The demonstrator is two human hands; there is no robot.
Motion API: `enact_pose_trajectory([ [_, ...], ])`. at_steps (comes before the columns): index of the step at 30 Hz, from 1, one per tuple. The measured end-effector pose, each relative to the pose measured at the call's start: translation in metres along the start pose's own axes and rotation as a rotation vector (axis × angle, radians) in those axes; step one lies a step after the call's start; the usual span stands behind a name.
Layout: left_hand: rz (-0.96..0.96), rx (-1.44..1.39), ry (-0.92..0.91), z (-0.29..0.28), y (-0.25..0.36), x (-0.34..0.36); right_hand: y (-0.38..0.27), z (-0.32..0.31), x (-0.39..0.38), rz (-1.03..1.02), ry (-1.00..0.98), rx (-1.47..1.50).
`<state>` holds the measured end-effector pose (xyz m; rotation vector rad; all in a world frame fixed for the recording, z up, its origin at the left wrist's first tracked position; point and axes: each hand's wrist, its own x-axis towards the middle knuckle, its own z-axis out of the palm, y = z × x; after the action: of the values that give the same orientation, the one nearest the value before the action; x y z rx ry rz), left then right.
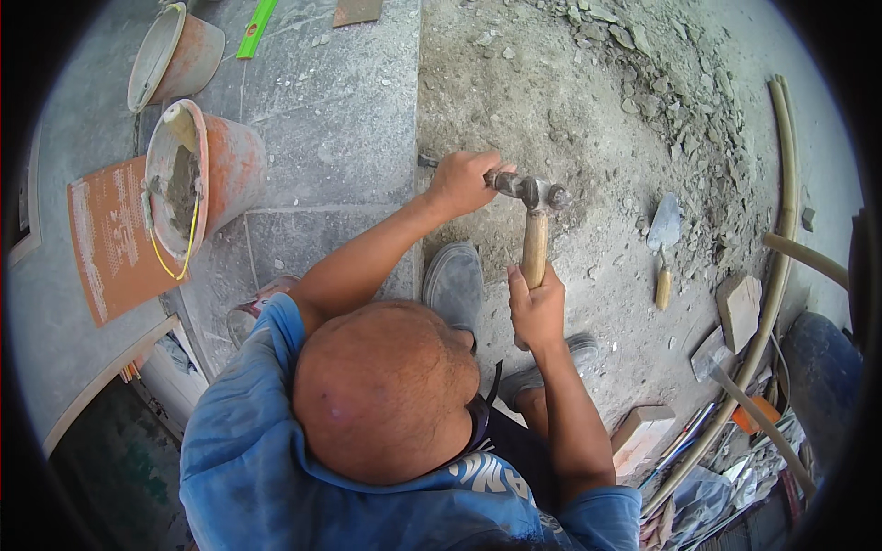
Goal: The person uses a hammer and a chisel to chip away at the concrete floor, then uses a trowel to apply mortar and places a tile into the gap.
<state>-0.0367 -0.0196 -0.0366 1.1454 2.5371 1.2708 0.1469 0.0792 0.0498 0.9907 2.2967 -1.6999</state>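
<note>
My left hand [464, 184] is closed around a dark metal chisel [427, 161] at the edge of the grey tiles [331, 147], where they border rough, dusty ground [487, 101]. My right hand [537, 312] grips the wooden handle of a hammer [536, 239] lower in the view. The hammer's metal head [547, 195] is just right of my left fingers, at the chisel's end; whether they touch I cannot tell. A pointing trowel [664, 230] with a wooden handle lies to the right. Below my hands, a bare head and blue-shirted shoulders fill the lower middle, above grey shoes [450, 285].
Two stained buckets [234, 151] stand at left, the nearer holding a tool, beside brown cardboard [101, 257]. A green level [254, 28] lies at top. Rubble [680, 119], long pale hoses [783, 174], tile pieces [738, 312] and a blue container [822, 395] line the right side.
</note>
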Motion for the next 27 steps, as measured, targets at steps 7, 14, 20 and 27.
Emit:
enact_pose_trajectory([
  [7,-0.095,0.005,-0.006,-0.015,0.002,-0.001,-0.142,-0.121,-0.004,-0.517,0.465,0.690],
  [14,-0.052,-0.026,-0.011,-0.005,0.003,0.007,0.015,0.006,-0.006,-0.032,0.028,0.025],
  [20,-0.098,-0.198,0.113,-0.054,-0.007,-0.020,0.005,-0.041,-0.011,0.076,0.178,0.131],
  [27,0.216,-0.136,-0.096,-0.045,0.031,-0.027,-0.022,-0.079,0.009,0.074,0.324,0.433],
])
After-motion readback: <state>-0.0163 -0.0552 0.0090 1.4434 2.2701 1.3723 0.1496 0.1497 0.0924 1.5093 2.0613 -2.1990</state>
